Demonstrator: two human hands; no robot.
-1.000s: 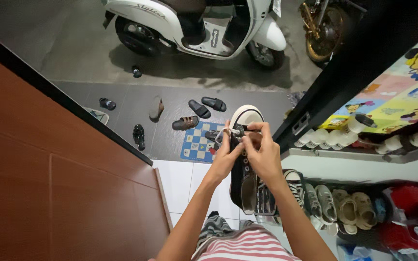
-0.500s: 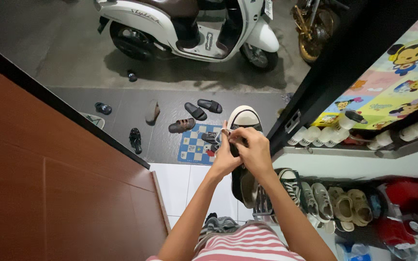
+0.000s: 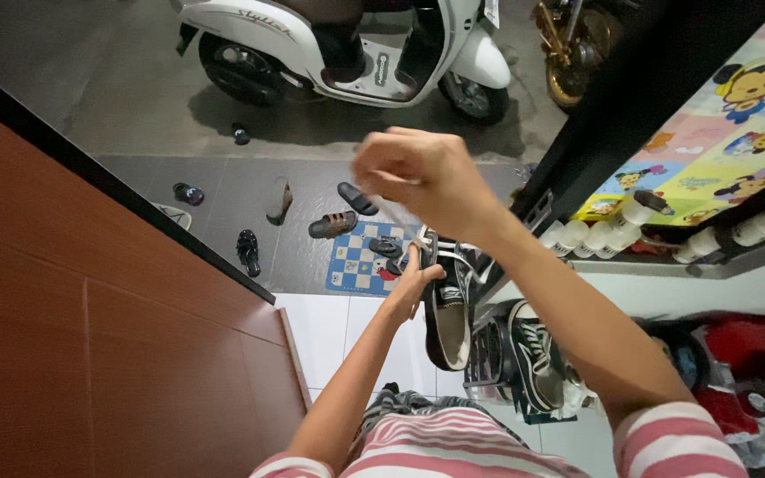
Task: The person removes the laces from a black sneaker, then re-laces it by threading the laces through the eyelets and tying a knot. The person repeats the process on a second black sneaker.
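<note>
A black sneaker with a white sole edge is held up in the air over the white tiled floor, its opening turned toward the camera and its toe pointing away. It is gripped at its left side by the left hand, whose fingers are curled against the upper near the eyelets. A white lace is seen running up from the front of the shoe to the right hand, which is raised well above the sneaker with its fingers closed into a pinch around the lace. The lace itself is blurred, so its full run cannot be traced.

Just to the right of the held shoe, a second black sneaker with white laces is seen on a low rack, beside other footwear that is partly hidden by the right forearm. Beyond the tiles, a blue and white checkered mat is laid on the dark floor, with sandals scattered near it. A white scooter is parked further out. A brown wooden door fills the left side, and a row of white bottles is set on a shelf at the right, under a colourful cartoon cloth. A red and white striped shirt is visible at the bottom edge.
</note>
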